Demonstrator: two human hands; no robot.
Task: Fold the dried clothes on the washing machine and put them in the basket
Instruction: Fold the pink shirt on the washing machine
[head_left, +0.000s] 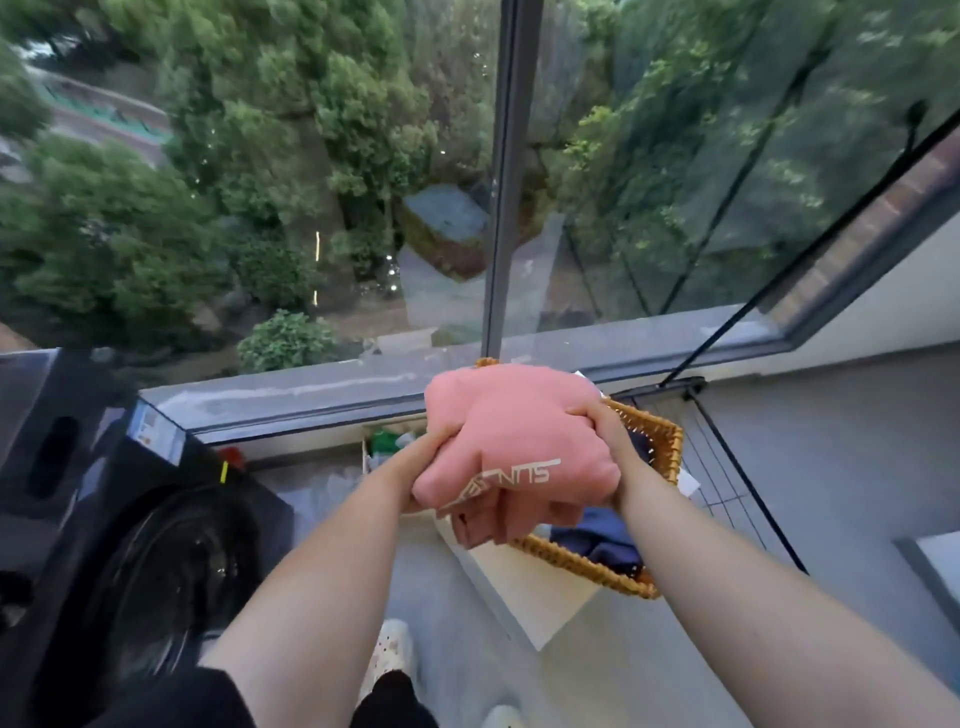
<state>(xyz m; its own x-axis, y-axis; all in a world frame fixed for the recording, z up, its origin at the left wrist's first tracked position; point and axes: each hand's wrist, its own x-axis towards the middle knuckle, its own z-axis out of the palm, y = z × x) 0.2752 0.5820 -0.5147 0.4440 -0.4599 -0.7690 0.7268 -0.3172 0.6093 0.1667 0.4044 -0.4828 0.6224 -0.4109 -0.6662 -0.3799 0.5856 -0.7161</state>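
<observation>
a: is there any writing?
b: yes. the pink top (511, 431) has white letters on it. they are upside down from here and partly creased. i think they start with "sun", but i can't read the rest. the washing machine (130, 519) has a sticker (156, 431) near its top corner, too small to read.
a: where is the pink top?
b: up in the air between the two hands, folded into a fat bundle. its long side runs from one hand across to the other. a loose bit hangs down at the near edge.
a: what do the hands do?
b: the left hand (428, 457) and the right hand (597, 431) each have fingers curled tight into one end of the bundle.
a: how many things?
b: one pink top and one woven basket (667, 447), just under and behind the right hand. dark blue clothes (602, 535) lie in it; i can't count them. the one washing machine is low down, left of the left hand.
</observation>
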